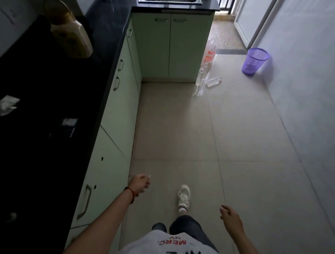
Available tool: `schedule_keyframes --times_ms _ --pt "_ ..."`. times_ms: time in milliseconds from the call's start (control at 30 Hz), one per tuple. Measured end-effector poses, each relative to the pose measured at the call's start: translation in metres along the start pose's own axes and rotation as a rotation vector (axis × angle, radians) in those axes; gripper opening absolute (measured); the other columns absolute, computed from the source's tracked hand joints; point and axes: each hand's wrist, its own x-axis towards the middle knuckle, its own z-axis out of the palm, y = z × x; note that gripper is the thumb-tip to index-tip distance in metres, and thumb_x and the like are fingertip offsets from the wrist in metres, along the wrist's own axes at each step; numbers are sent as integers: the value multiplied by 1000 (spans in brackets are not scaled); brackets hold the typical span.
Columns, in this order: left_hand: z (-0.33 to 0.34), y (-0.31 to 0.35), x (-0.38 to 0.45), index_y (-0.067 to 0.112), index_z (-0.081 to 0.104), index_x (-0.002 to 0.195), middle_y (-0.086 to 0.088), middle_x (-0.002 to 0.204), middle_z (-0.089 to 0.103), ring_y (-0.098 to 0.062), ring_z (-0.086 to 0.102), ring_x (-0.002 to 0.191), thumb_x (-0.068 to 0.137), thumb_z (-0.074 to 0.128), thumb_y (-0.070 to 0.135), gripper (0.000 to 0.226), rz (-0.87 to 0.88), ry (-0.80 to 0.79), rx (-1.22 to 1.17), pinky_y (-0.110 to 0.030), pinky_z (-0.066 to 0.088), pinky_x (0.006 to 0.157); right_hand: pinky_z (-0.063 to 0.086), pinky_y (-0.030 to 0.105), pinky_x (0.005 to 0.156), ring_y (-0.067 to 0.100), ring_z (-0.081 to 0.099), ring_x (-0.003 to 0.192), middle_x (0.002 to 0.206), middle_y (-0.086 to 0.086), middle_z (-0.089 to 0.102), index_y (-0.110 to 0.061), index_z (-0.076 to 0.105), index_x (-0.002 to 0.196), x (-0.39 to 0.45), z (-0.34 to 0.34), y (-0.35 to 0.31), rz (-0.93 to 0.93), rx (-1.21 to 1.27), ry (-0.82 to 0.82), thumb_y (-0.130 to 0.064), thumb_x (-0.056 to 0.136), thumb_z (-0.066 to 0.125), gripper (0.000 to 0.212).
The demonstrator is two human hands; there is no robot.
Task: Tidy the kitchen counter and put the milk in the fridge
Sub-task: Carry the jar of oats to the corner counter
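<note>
Floor: pale tile, wide open lane running ahead between the cabinet fronts on the left and the wall on the right. Plenty of room to walk.

Counter: dark top along the left side, its front edge running from near to far, meeting a second run with a sink at the far corner. Very dim; contents hard to read.

On the counter, far end: a large tan jug-like container. Whether this is the milk, cannot tell. No fridge in view.

Purple mesh bin: on the floor by the right wall, well apart from the counter.

Clear bottles: clustered on the floor at the far cabinet corner, one lying down. Trip hazard there; keep right of them.

Crumpled white paper near the counter's back edge; small dark packet nearer the front edge. Likely the tidying targets.

Left hand: loosely curled, near the cabinet fronts, holding nothing visible. Right hand: fingers spread, empty.

Judgement: approach step. Turn toward the counter, collect the scraps first.
</note>
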Motion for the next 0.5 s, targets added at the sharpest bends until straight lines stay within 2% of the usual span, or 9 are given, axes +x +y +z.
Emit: schedule_keyframes --times_ms 67,233,333,500 --pt "2 33 26 18 51 68 0 67 53 -11 49 57 93 47 19 26 5 13 -8 -12 35 35 44 39 90 33 61 105 119 18 62 -2 57 117 34 -8 -24 6 10 -17 -17 90 52 32" --pt "2 90 71 12 53 77 -2 68 55 -13 50 59 93 48 19 18 -67 90 -117 -21 35 51 42 31 81 31 61 103 115 17 64 -2 58 117 116 -40 -104 -35 -47 -72 -18 91 50 32" --pt "-2 110 92 12 54 72 -5 68 56 -16 51 60 92 49 17 22 -113 153 -206 -23 37 55 40 29 80 30 61 103 115 16 64 -5 58 117 160 -51 -171 -107 -110 -102 -21 92 49 31" --pt "-19 134 128 8 57 82 -8 69 58 -19 52 60 91 50 14 14 -184 252 -321 -24 37 57 43 33 84 30 61 104 116 16 64 -7 55 121 218 -47 -292 -243 -143 -157 -23 93 48 33"
